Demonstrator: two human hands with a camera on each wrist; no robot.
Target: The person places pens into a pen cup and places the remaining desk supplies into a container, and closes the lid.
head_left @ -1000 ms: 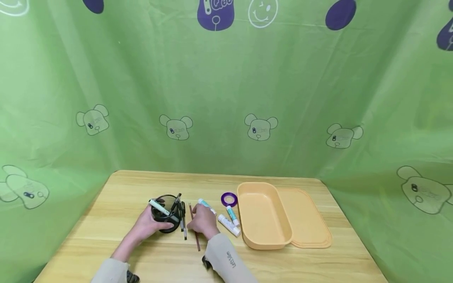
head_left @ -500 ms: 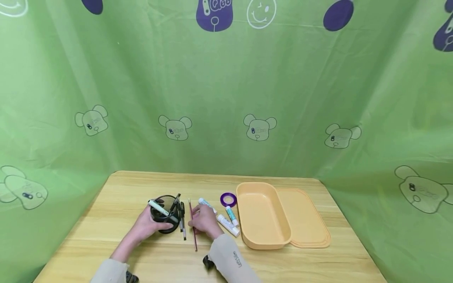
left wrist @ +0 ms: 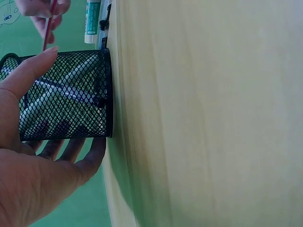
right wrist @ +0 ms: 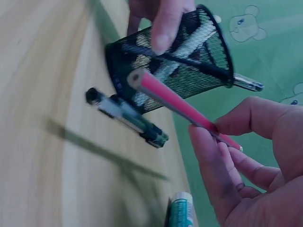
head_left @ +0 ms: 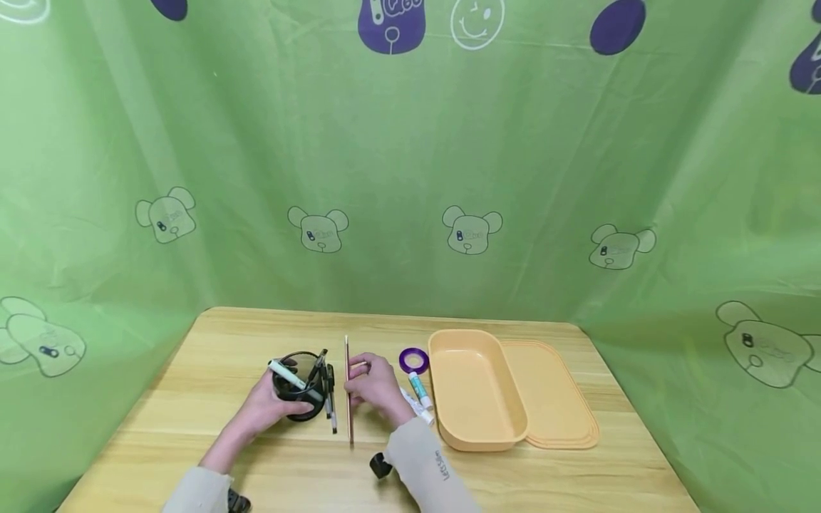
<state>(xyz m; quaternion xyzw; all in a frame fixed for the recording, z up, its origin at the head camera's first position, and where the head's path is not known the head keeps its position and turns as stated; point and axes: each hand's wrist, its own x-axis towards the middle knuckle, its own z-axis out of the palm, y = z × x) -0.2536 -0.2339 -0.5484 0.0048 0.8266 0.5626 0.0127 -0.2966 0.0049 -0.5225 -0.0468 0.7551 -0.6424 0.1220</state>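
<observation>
My left hand [head_left: 268,406] grips a black mesh pen holder [left wrist: 66,94], thumb on one side and fingers on the other. The holder stands upright on the table; a white marker [head_left: 286,375] and a black pen lean inside it. Between thumb and fingers, my right hand [head_left: 377,385] pinches a pinkish-red pencil [right wrist: 175,101]. The right wrist view shows the pencil raised off the wood, apart from the holder. Black-capped pens [right wrist: 125,116] lie on the table between the holder and the pencil.
Right of my right hand lie a teal glue stick [head_left: 420,390] and a white tube [head_left: 417,408], partly hidden by the hand. Behind them is a purple tape roll [head_left: 414,360]. An orange plastic box [head_left: 477,445] stands beside its flat lid [head_left: 558,399]. A green curtain surrounds the table.
My right hand has lifted the pencil from the table, moved it slightly away from me and turned it straighter. The left hand and holder stay in place.
</observation>
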